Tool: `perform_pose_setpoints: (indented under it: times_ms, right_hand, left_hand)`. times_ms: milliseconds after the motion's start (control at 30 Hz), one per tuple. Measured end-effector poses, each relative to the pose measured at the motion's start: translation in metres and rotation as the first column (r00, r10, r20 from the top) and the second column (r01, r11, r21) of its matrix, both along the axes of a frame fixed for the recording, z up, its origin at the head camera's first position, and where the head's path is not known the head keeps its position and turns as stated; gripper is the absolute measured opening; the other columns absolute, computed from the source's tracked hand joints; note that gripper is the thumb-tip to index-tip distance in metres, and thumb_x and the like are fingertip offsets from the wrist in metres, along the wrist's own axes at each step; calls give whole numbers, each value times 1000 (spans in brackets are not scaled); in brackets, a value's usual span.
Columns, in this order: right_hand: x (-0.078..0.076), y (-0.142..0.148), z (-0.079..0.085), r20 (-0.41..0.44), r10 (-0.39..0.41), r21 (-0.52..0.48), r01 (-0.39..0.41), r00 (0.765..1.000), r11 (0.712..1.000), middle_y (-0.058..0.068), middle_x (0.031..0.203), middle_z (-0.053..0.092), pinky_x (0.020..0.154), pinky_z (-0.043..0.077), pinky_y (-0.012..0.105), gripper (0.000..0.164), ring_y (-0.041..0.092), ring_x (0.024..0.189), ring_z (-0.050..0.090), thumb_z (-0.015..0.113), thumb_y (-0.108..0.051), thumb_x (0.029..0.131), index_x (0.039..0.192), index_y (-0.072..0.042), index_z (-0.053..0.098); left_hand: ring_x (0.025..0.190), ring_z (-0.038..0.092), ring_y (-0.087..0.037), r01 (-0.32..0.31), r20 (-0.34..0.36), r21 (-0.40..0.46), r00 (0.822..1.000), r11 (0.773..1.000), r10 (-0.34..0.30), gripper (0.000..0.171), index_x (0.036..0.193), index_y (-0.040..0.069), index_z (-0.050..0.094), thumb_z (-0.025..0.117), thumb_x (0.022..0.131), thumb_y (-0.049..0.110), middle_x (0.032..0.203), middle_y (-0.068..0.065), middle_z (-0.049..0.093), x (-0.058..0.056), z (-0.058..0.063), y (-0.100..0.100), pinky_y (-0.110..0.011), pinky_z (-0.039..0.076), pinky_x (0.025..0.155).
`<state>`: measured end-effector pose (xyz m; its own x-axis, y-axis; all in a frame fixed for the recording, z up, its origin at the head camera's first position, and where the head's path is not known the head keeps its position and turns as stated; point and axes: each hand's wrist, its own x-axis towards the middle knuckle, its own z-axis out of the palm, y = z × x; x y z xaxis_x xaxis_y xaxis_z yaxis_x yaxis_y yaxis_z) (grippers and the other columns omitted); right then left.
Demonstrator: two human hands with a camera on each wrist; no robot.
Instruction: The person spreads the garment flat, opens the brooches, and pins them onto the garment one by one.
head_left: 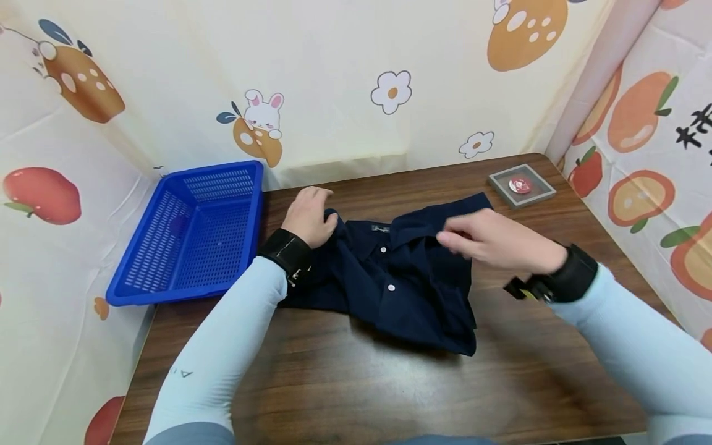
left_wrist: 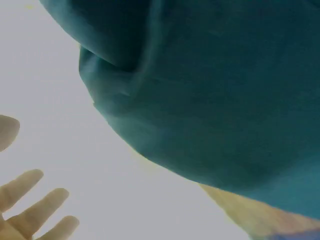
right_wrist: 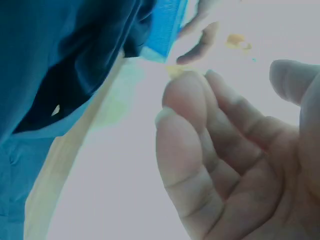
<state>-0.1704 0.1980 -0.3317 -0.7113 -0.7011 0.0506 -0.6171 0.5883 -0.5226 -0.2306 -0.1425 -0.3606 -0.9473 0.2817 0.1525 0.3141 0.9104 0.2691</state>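
A dark navy button-up shirt (head_left: 411, 278) with white buttons lies crumpled on the table, its collar and label toward the wall. Over the shirt's left side is my left hand (head_left: 310, 216). The left wrist view shows that hand's spread fingers (left_wrist: 42, 207) apart from the cloth (left_wrist: 200, 100), holding nothing. My right hand (head_left: 489, 238) hovers above the shirt's right side, slightly blurred. Seen in the right wrist view, its fingers (right_wrist: 180, 145) bend loosely, the thumb stands apart, and nothing lies between them. Shirt fabric (right_wrist: 75, 55) hangs to the left there.
A blue perforated plastic basket (head_left: 253, 228) stands at the left end of the wooden table (head_left: 311, 377). At the back right corner sits a small grey square box (head_left: 523, 185) with a red round item in it. Patterned curtains (head_left: 334, 123) border the table behind and on both sides.
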Motion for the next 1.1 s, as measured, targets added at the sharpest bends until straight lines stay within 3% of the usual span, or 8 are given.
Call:
perform_pose_setpoints:
  times_ms: [100, 233, 333, 433, 633, 800, 933, 1100]
  right_hand:
    - [-30, -17, -2, -38, 6, 41, -5, 999, 999, -9, 74, 55, 59, 43, 28, 21, 8, 63, 51, 53, -37, 99, 94, -21, 65]
    - [-63, -45, -16, 38, 84, 169, -89, 996, 982, 1, 109, 61, 85, 47, 38, 30, 18, 96, 57, 64, -38, 92, 111, -15, 65]
    - [-83, -61, -28, 128, 149, 266, -179, 981, 947, 10, 139, 47, 104, 35, 47, 48, 30, 127, 43, 70, -38, 88, 127, -13, 59]
    - [-96, -73, -42, 201, 164, 326, -224, 966, 918, 13, 147, 41, 109, 29, 50, 55, 33, 136, 33, 71, -36, 86, 133, -13, 56]
    - [-102, -74, -63, 227, 74, 398, -162, 971, 903, 10, 126, 59, 98, 41, 45, 47, 26, 114, 54, 72, -35, 86, 126, -14, 62]
    - [-99, -58, -69, 116, 52, 370, -92, 992, 924, 2, 93, 65, 77, 49, 38, 21, 18, 82, 59, 71, -28, 87, 103, -14, 71]
    - [-93, -44, -60, 2, 56, 290, -54, 998, 956, -2, 75, 61, 65, 47, 34, 7, 15, 67, 54, 69, -18, 90, 83, -16, 70]
    - [-88, -32, -57, 41, 4, 306, -16, 999, 952, -2, 74, 58, 65, 46, 34, 16, 14, 65, 54, 70, -23, 89, 101, -12, 68]
  left_hand:
    - [128, 43, -30, 84, 38, -81, 996, 993, -81, 38, 127, 5, 58, 59, 94, 24, 130, -13, 54, -1, 5, 11, -43, 37, 103]
    - [124, 48, -26, 167, 150, -169, 978, 971, -142, 40, 129, 8, 58, 61, 94, 28, 130, -10, 56, -10, 0, 22, -40, 41, 100]
    - [121, 51, -24, 244, 254, -182, 948, 952, -195, 39, 131, 8, 57, 60, 95, 25, 129, -9, 57, -20, -6, 28, -39, 42, 99]
    - [119, 54, -24, 284, 330, -228, 923, 931, -201, 38, 132, 11, 58, 58, 96, 25, 130, -9, 58, -26, -14, 30, -39, 42, 100]
    - [116, 57, -25, 251, 395, -343, 913, 905, -103, 48, 134, 15, 58, 58, 94, 42, 131, -8, 59, -28, -31, 26, -41, 44, 98]
    - [100, 63, -25, 196, 405, -434, 914, 880, -4, 56, 121, 10, 65, 55, 91, 56, 117, -11, 66, -25, -44, 22, -42, 50, 86]
    - [92, 65, -25, 180, 397, -450, 918, 875, 16, 57, 113, 8, 67, 53, 91, 58, 111, -13, 67, -25, -51, 19, -43, 51, 82]
    - [92, 65, -26, 156, 382, -449, 924, 880, 32, 56, 116, 8, 66, 50, 93, 57, 112, -14, 67, -26, -57, 15, -43, 52, 81]
